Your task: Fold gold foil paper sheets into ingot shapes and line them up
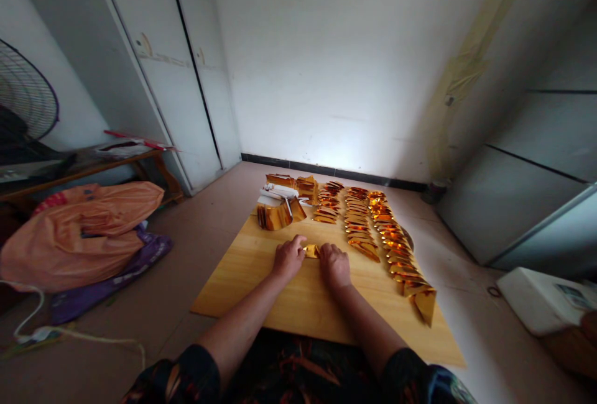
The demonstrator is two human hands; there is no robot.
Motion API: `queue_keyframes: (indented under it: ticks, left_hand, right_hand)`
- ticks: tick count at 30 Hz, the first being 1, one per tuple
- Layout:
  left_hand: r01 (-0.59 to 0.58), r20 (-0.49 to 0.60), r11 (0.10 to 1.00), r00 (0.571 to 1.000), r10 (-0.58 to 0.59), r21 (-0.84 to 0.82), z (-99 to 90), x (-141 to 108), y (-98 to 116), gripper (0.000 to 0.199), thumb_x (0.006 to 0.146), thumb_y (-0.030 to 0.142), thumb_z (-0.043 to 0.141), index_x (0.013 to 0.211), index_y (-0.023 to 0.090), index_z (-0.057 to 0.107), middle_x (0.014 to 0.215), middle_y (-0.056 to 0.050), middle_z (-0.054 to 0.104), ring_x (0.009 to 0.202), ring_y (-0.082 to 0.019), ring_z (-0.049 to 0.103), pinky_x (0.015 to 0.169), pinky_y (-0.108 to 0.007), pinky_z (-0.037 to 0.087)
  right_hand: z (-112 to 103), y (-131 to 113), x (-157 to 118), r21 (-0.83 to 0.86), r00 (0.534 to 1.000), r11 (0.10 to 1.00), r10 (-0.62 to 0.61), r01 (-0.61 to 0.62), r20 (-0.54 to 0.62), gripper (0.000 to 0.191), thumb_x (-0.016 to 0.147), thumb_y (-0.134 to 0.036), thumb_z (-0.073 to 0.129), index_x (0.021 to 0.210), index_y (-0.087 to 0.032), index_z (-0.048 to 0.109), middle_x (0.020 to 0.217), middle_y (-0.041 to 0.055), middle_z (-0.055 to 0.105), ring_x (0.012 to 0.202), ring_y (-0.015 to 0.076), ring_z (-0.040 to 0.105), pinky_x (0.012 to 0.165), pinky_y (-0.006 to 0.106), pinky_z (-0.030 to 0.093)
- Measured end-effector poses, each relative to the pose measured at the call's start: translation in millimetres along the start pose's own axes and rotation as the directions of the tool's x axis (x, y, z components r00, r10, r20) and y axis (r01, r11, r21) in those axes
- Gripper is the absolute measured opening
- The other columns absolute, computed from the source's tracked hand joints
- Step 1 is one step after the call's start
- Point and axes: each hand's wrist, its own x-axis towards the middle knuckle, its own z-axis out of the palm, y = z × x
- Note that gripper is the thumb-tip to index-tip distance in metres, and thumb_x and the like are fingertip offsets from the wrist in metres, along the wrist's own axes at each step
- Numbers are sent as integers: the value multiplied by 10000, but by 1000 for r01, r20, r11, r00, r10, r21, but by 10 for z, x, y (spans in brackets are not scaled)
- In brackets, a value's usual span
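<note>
A small folded piece of gold foil paper (pixel 311 251) lies between my hands near the middle of the wooden board (pixel 247 273). My left hand (pixel 289 257) has its fingers closed on the paper's left end. At the right end, my right hand (pixel 334 265) presses with bent fingers, which partly cover the paper. Beyond them lie loose gold foil sheets (pixel 275 216), curled up at the edges. Folded gold foil pieces stand in overlapping rows, a short row (pixel 328 202), a middle row (pixel 358 220) and a long right row (pixel 396 248).
A white packet (pixel 280 191) lies among the sheets at the board's far edge. To the left are an orange bag (pixel 79 236), a purple bag (pixel 112 273), a cable (pixel 93 337) and a fan (pixel 28 90). A white box (pixel 541 301) sits on the right.
</note>
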Motion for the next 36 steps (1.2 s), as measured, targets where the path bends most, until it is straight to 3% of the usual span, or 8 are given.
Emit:
queue_keyframes:
  ticks: [17, 24, 36]
  left_hand:
    - [-21, 16, 979, 1000, 18, 201, 12, -17, 45, 251, 859, 153, 500, 1095, 238, 515, 1051, -23, 670, 987, -168, 605, 833, -302, 378]
    - [-100, 64, 942, 994, 84, 322, -13, 7, 62, 216, 899, 164, 405, 1064, 238, 523, 983, -32, 684, 946, -194, 609, 811, -339, 364]
    - [-148, 152, 927, 983, 100, 345, -94, 62, 113, 225, 891, 167, 391, 1001, 236, 576, 925, -39, 687, 902, -199, 598, 827, -357, 341]
  right_hand:
    - [-37, -30, 2, -98, 998, 995, -13, 18, 58, 199, 953, -235, 401, 955, -174, 590, 937, 85, 631, 863, 177, 596, 715, 280, 328]
    - [-33, -32, 22, -126, 998, 992, -22, 29, 57, 193, 948, -221, 405, 957, -160, 588, 944, 97, 634, 876, 185, 609, 720, 287, 353]
    - [-27, -15, 88, -113, 996, 993, -5, 15, 84, 226, 948, -227, 380, 954, -151, 593, 919, 106, 648, 850, 191, 634, 699, 281, 382]
